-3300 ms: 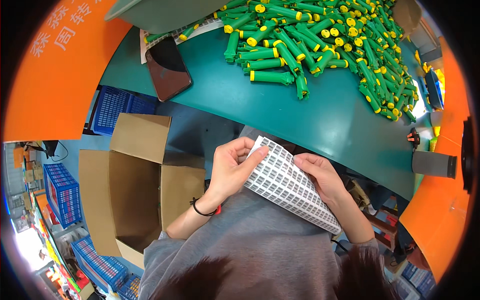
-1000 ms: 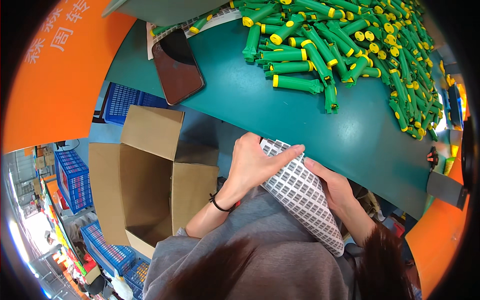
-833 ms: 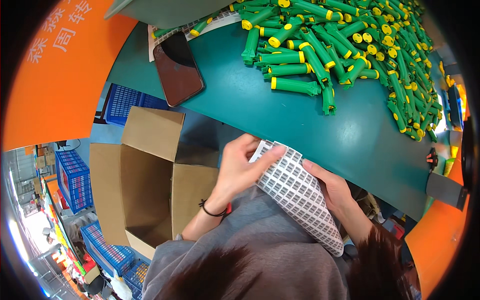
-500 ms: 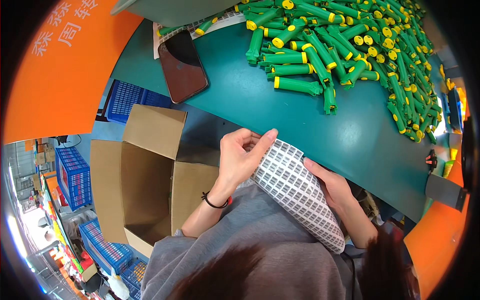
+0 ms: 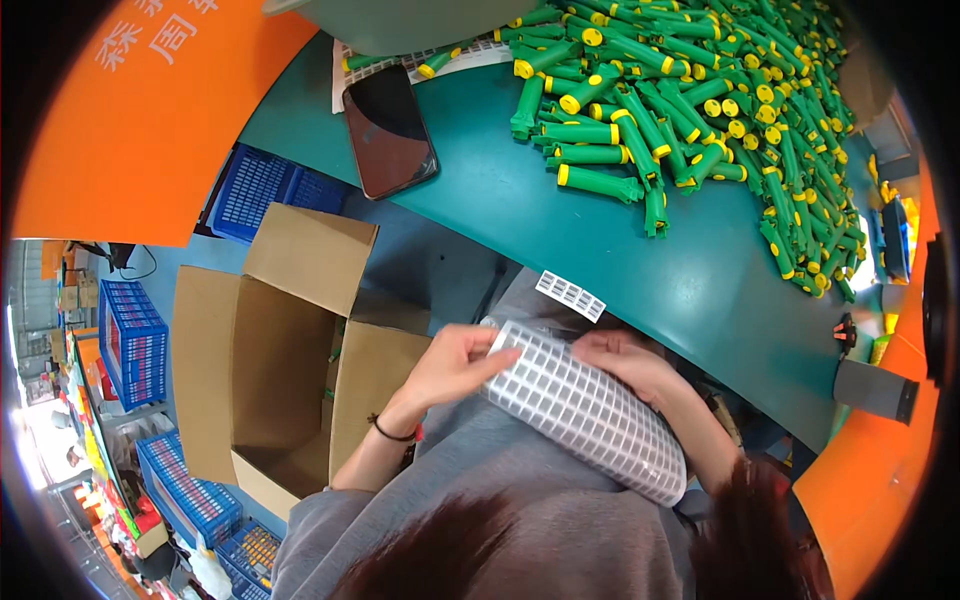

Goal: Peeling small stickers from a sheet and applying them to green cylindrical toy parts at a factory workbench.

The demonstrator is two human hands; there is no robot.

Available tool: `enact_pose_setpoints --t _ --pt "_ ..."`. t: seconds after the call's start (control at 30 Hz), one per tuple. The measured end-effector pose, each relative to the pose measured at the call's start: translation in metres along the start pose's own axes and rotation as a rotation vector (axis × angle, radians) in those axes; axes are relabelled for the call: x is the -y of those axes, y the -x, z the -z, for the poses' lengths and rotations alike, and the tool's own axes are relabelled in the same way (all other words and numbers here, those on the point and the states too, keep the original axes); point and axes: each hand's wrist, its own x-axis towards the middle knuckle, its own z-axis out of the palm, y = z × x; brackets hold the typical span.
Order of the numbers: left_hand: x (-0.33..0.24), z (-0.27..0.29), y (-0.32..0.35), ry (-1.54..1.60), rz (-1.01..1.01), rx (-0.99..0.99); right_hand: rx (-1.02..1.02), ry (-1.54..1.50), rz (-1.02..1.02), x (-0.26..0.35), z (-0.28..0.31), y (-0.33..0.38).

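A white sheet of small printed labels [image 5: 590, 410] lies curved across my lap. My left hand [image 5: 450, 368] pinches its upper left corner between thumb and fingers. My right hand [image 5: 632, 366] is closed at the sheet's upper right edge, its fingertips partly hidden. A short strip of labels [image 5: 571, 296] sits apart from the sheet, at the near edge of the green table [image 5: 490, 220]. Beyond it, farther back, is a big pile of green tubes with yellow ends [image 5: 640, 120].
An open cardboard box [image 5: 285, 370] stands to my left, with a few green pieces inside. A phone [image 5: 392, 135] lies by the table edge, near a grey tub [image 5: 400, 22]. Blue crates [image 5: 135, 345] are on the far left. An orange panel [image 5: 130, 130] rises behind.
A strip of labels has come away from the sheet and now sits at the table edge. Both hands and the sheet have moved back toward my body.
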Motion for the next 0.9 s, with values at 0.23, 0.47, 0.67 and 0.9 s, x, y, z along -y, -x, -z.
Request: enact_pose_setpoints --t 0.23,0.47,0.67,0.9 --pt "-0.055 0.000 0.060 -0.045 -0.399 0.315 0.084 0.781 0.702 0.081 -0.051 0.141" --pt "-0.059 -0.020 0.028 0.028 -0.420 -0.126 -0.608 1.337 0.586 0.151 0.097 0.302" --pt "-0.044 -0.024 0.003 -0.064 -0.433 -0.234 -1.541 1.840 0.608 0.138 0.214 0.225" --pt "-0.032 -0.008 -0.012 -0.139 -0.434 -0.546 -1.402 1.514 1.092 0.153 0.119 0.088"
